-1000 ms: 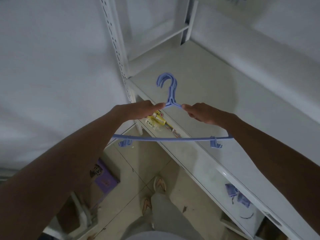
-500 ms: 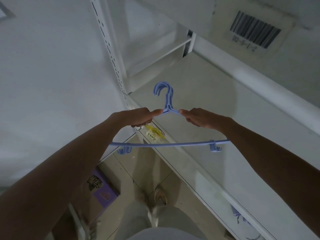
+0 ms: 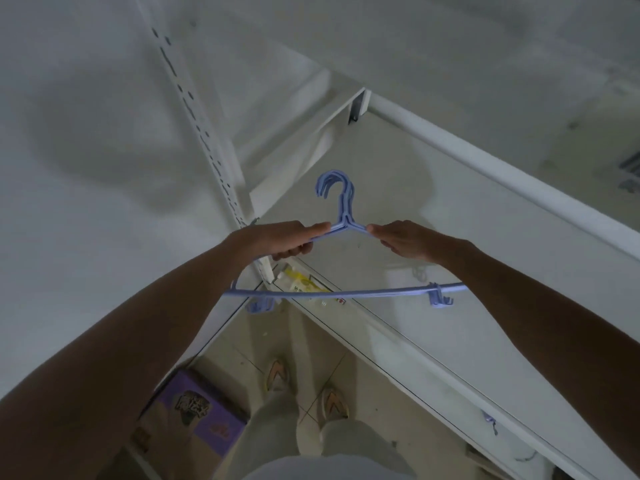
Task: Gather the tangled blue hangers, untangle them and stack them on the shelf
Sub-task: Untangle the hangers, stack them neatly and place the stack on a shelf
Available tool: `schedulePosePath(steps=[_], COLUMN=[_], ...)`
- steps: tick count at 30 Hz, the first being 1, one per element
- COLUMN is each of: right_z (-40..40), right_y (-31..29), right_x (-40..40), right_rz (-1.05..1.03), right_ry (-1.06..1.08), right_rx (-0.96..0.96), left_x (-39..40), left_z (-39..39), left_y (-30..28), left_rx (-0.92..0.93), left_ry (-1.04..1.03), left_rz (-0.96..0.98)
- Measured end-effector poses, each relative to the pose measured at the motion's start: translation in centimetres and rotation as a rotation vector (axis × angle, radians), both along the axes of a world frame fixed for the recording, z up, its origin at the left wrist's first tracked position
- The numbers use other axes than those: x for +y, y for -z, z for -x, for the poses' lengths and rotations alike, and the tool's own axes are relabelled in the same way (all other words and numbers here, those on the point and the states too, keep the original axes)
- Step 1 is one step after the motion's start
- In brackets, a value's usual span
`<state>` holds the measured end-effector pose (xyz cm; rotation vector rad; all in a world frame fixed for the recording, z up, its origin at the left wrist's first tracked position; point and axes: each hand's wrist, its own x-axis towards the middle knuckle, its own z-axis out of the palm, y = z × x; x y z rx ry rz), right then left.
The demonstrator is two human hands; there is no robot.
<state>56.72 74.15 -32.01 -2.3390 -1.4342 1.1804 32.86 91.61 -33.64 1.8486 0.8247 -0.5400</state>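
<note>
blue hangers (image 3: 341, 216), bunched hooks aligned, hang in the air over the white shelf (image 3: 502, 237); left hand (image 3: 280, 239) and right hand (image 3: 403, 239) pinch the shoulders, likely squaring the stack before laying it down.

The hangers (image 3: 341, 216) at frame centre were pale blue against a white shelf (image 3: 485, 244). At lower left a cardboard box (image 3: 194, 415) showed a purple printed panel, and yellow packets (image 3: 303, 282) lay below the shelf edge.
</note>
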Motion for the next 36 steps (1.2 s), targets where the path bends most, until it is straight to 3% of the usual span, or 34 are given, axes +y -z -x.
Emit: schedulePosePath(steps=[7, 18, 24, 36], right_z=[-1.0, -5.4, -6.9, -8.7], right_y=[1.4, 2.5, 3.0, 4.4], right_x=[1.1, 1.0, 3.6, 7.7], right_rz=[0.020, 0.031, -0.055, -0.054], right_ry=[0.149, 0.327, 0.368, 0.216], right_rx=[-0.063, -0.045, -0.001, -0.363], left_x=[3.6, 5.4, 8.3, 10.5], left_z=[-2.4, -7.6, -9.1, -10.3], left_y=[1.8, 2.7, 2.6, 4.3], left_rx=[-0.011, -0.197, -0.217, -0.187], left_ry=[0.096, 0.254, 0.275, 0.323], left_rz=[-0.125, -0.458, -0.593, -0.725])
